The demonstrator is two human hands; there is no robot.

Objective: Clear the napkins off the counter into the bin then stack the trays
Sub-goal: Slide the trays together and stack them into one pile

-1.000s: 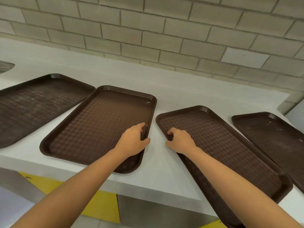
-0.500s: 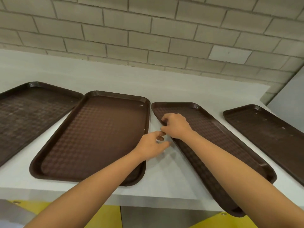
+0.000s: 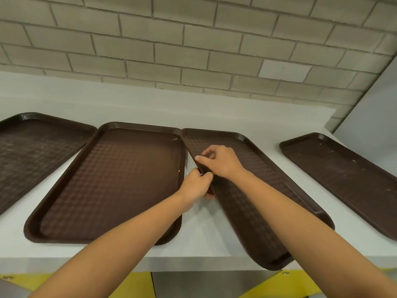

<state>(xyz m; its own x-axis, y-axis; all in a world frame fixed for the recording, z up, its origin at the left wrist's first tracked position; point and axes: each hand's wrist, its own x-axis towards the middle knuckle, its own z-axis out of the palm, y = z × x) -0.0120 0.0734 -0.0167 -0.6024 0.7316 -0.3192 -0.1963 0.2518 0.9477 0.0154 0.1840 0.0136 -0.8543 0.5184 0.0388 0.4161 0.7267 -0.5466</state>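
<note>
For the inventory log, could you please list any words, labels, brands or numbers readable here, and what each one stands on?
No text is readable. The tray gripped by the left hand and right hand shows only a moulded grid; the other trays, counter, brick wall and yellow panels bear no lettering.

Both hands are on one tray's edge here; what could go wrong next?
The left hand and right hand grip the tray close together on one long edge, so it may swing or slip when lifted.
Its near end overhangs the counter; it might slide off.
Its far corner is close to the neighbouring tray and may nudge it.
</note>
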